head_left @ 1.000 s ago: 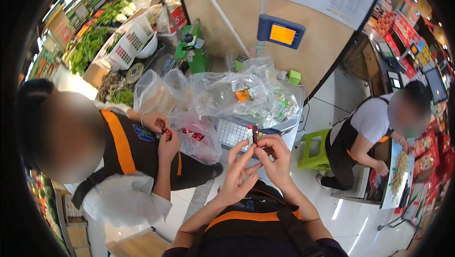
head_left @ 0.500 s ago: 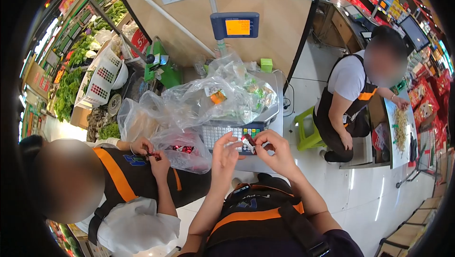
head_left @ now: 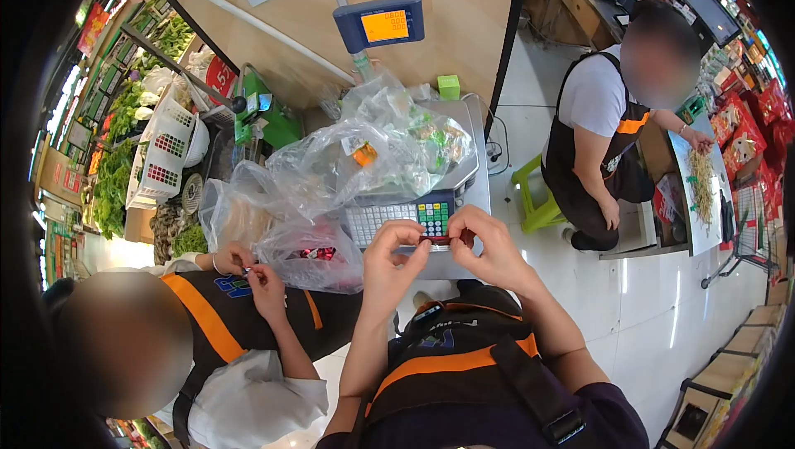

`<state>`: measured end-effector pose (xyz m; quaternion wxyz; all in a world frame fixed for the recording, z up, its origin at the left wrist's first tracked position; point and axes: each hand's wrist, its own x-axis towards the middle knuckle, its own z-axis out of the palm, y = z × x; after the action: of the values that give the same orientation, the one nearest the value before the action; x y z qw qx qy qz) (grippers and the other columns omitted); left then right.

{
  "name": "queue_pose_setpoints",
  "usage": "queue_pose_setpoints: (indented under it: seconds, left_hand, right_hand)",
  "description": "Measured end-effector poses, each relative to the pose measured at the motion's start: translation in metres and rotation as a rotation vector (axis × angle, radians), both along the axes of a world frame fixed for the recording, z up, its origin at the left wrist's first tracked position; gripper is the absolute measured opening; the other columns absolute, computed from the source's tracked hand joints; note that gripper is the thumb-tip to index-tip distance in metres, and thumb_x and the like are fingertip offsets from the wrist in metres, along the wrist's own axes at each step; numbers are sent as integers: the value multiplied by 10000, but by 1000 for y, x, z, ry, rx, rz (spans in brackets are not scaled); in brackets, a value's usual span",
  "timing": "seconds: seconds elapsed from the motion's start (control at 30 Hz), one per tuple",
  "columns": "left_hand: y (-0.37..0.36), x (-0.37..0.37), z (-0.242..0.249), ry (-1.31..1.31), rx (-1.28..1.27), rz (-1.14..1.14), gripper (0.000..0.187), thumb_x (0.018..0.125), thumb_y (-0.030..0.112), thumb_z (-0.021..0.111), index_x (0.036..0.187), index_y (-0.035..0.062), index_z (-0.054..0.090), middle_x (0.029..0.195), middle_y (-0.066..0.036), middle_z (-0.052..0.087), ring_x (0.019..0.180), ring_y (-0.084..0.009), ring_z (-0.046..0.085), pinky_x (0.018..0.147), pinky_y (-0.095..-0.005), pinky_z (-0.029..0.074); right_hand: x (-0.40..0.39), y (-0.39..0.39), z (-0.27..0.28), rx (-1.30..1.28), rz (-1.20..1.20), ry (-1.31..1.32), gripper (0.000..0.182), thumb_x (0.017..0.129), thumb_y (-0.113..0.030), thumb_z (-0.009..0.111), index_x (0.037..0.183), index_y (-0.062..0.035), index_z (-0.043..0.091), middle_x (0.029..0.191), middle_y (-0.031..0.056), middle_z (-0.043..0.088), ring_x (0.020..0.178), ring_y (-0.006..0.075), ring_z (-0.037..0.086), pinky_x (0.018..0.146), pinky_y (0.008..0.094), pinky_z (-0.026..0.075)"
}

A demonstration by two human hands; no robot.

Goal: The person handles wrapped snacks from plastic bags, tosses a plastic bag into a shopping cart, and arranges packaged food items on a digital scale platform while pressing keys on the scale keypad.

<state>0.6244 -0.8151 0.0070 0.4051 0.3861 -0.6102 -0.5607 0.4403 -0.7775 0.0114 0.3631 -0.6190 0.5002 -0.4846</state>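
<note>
My left hand (head_left: 394, 262) and my right hand (head_left: 490, 252) face each other before the front of the scale. Between their fingertips they pinch a small, dark red wrapped candy (head_left: 438, 241), one end in each hand. Fingers cover much of its wrapper. Just beyond is the scale's keypad (head_left: 383, 220). To the left of my left hand lies a clear plastic bag (head_left: 290, 271) with shiny red wrapped pieces (head_left: 318, 253) inside. More clear bags (head_left: 331, 163) are heaped over the scale, one showing an orange label.
A co-worker (head_left: 240, 308) at my left fingers a small item. Another person (head_left: 600, 126) sits on a green stool (head_left: 537, 201) by a board of thin stalks (head_left: 702, 176). The scale display (head_left: 383, 25) stands on a pole; vegetable shelves (head_left: 124, 151) line the left.
My hands have come closer together and slightly lower, with both now gripping the candy's ends. The candy has turned from slanted to nearly level. My view has shifted a little.
</note>
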Motion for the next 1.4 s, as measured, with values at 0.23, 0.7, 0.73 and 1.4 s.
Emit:
queue_pose_setpoints:
  seconds: [0.23, 0.7, 0.73, 1.4]
  left_hand:
    - [10, -7, 6, 245, 170, 35, 31, 893, 44, 568, 898, 19, 550, 1026, -90, 573, 863, -116, 574, 578, -234, 541]
    - [20, -18, 20, 303, 92, 11, 106, 942, 120, 529, 953, 21, 492, 1039, -143, 575, 896, -162, 588, 620, -265, 552]
    - [21, -18, 21, 311, 108, 4, 108, 943, 123, 528, 951, 21, 492, 1039, -142, 576, 896, -162, 587, 622, -267, 553]
    - [40, -4, -28, -141, 83, -241, 245, 933, 47, 486, 1164, 27, 565, 1198, -112, 571, 1026, -179, 604, 814, -290, 503]
  right_hand:
    - [0, 4, 2, 68, 15, -157, 67, 842, 19, 570, 883, 13, 517, 892, 52, 547, 730, 98, 536, 643, 225, 464]
    - [-11, 9, 7, 81, 26, -271, 59, 888, -14, 566, 933, 10, 536, 937, 49, 548, 731, 81, 560, 630, 217, 495]
    - [-11, 9, 10, 100, 29, -316, 63, 883, -17, 574, 929, 13, 544, 914, 43, 549, 729, 83, 558, 631, 218, 481]
    - [-211, 34, -215, -131, -1339, -1358, 119, 823, -31, 633, 933, -12, 594, 780, 49, 618, 696, 119, 609, 592, 192, 512]
